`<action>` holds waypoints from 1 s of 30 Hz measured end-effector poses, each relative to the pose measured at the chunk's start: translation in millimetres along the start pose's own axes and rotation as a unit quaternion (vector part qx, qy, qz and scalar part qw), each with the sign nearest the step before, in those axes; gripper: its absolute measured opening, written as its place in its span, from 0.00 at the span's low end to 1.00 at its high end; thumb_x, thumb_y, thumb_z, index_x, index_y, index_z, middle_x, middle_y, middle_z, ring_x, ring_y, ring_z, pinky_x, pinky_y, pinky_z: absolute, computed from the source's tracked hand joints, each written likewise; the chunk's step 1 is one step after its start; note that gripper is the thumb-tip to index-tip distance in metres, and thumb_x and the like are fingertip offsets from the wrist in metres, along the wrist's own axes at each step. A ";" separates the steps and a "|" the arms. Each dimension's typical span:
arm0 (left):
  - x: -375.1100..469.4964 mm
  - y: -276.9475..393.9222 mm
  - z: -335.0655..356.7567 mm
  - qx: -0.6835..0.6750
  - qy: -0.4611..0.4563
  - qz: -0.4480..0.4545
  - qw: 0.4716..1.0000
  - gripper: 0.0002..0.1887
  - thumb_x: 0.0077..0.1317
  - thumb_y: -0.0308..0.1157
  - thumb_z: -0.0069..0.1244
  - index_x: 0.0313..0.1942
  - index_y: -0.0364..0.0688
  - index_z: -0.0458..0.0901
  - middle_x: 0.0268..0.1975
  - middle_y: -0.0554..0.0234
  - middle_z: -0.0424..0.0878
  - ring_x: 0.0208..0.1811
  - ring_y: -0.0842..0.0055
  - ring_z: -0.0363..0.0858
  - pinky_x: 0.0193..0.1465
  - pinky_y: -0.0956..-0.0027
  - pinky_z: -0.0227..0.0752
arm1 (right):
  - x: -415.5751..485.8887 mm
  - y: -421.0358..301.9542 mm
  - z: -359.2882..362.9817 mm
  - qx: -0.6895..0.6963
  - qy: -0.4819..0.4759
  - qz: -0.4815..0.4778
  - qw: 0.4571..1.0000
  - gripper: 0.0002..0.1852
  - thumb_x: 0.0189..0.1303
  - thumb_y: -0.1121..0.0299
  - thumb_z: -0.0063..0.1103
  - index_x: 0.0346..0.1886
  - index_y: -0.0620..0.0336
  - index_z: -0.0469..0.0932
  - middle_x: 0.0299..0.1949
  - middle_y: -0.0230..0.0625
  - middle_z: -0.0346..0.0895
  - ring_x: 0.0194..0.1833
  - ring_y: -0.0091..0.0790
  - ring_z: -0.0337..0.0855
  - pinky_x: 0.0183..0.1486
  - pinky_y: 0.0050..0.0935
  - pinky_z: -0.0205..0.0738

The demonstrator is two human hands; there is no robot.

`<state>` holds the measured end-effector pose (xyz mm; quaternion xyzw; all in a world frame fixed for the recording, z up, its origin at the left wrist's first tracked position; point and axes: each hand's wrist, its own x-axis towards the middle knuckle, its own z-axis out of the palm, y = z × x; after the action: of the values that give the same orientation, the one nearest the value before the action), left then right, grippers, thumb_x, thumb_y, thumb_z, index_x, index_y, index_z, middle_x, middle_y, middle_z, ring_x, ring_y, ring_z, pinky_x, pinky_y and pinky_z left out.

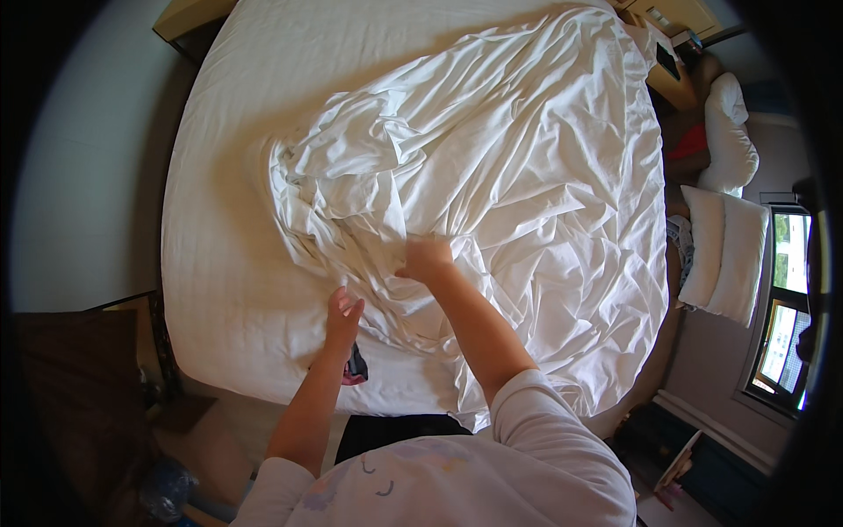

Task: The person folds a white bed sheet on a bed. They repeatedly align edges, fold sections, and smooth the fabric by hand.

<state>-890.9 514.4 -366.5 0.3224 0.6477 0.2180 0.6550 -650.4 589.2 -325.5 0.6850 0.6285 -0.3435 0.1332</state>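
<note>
A crumpled white bed sheet or cover (514, 151) is heaped over the middle and right of a mattress (224, 217) dressed in a smooth white sheet. My right hand (427, 260) is at the near part of the heap, blurred, and its fingertips do not show clearly. To its left, my left hand (344, 323) is raised beside the lower left edge of the crumpled cloth, fingers apart and slightly curled, with nothing seen in it. Partly behind my left wrist lies a small dark and pink item (356, 366), perhaps fabric, on the mattress.
White pillows (721, 250) and a white bundle (730, 141) lie right of the bed, near a window (784, 316). A dark flat device (666, 62) rests on a bedside table (672, 89). Lower left is a clear plastic bag (168, 491). Furniture (678, 461) stands lower right.
</note>
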 end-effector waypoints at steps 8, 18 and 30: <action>-10.4 47.0 -27.7 -0.042 -0.069 0.014 0.997 0.32 0.67 0.40 0.61 0.67 0.37 0.68 0.60 0.53 0.80 0.59 0.69 0.79 0.60 0.61 0.74 | -164.8 -106.7 101.0 0.235 -0.134 -0.331 0.904 0.46 0.58 0.65 0.66 0.77 0.62 0.51 0.56 0.56 0.72 0.57 0.57 0.77 0.59 0.51 0.73; 20.9 3.8 -80.2 0.063 0.108 0.006 0.992 0.26 0.77 0.48 0.49 0.64 0.36 0.73 0.54 0.55 0.84 0.49 0.68 0.83 0.54 0.66 0.75 | -28.4 -20.1 79.8 0.114 0.207 -0.072 0.969 0.31 0.63 0.65 0.62 0.71 0.47 0.69 0.64 0.48 0.72 0.59 0.59 0.78 0.57 0.52 0.76; -16.5 40.5 -48.0 -0.237 -0.065 -0.069 0.967 0.32 0.77 0.56 0.44 0.67 0.37 0.71 0.60 0.55 0.81 0.54 0.65 0.84 0.55 0.58 0.81 | -62.7 -92.0 157.7 0.577 -0.058 -0.190 0.792 0.27 0.70 0.67 0.52 0.71 0.59 0.64 0.52 0.45 0.80 0.50 0.40 0.81 0.51 0.39 0.77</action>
<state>-934.1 537.7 -324.0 0.1262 0.5541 0.2981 0.7669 -784.2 460.1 -377.4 0.4802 0.4227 -0.6994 -0.3187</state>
